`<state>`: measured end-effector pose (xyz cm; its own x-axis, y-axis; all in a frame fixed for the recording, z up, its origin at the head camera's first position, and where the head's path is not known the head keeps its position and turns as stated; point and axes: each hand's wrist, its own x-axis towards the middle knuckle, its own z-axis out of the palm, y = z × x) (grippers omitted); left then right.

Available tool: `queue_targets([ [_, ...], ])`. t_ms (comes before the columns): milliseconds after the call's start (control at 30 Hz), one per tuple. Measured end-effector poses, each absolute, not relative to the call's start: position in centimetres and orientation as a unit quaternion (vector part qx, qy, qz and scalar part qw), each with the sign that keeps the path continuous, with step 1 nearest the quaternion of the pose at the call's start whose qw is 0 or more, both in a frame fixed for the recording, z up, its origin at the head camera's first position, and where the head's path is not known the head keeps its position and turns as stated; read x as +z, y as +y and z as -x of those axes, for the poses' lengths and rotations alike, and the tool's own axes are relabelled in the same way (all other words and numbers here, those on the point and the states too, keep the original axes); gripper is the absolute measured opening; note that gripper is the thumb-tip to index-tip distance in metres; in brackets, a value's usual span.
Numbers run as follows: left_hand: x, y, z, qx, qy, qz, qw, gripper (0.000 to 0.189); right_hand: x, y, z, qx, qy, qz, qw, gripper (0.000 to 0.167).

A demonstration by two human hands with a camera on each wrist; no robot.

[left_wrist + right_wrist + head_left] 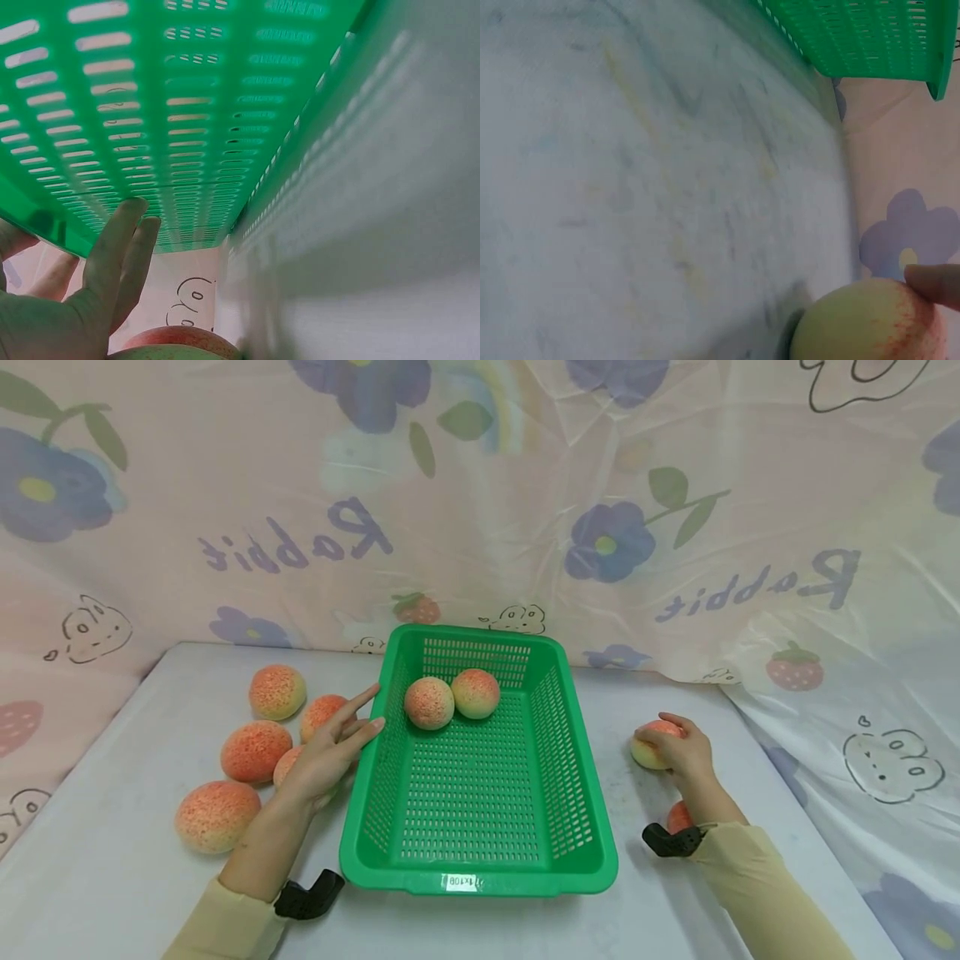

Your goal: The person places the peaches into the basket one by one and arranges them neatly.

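Note:
A green plastic basket [540,883] stands in the middle of the table, holding two peaches, one [429,703] left of the other [476,694]. My left hand [330,760] touches its left side with extended fingers; in the left wrist view two fingers [112,247] lie along the slotted outer wall. To the right of the basket, my right hand [692,752] holds a yellow-and-red peach [647,753] close over the tabletop, fingers and thumb around it. A fingertip on that peach [870,322] shows in the right wrist view.
Several peaches lie left of the basket, including a large one [217,816] at the front and one [277,692] at the back; my left hand partly hides some. Another peach [678,817] is half hidden by my right wrist. A printed cloth [480,527] hangs behind the table.

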<state>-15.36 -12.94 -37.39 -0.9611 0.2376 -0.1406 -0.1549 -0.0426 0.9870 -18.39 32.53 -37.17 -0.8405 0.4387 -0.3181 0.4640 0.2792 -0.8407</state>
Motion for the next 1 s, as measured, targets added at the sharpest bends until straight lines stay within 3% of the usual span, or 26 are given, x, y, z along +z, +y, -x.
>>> queue_targets([
  [1000, -37.4, -12.9, 15.3, 0.719, 0.681, -0.025, 0.137, 0.062, -31.3, 27.3, 19.9, -0.639, 0.744, -0.195, -0.006, 0.063],
])
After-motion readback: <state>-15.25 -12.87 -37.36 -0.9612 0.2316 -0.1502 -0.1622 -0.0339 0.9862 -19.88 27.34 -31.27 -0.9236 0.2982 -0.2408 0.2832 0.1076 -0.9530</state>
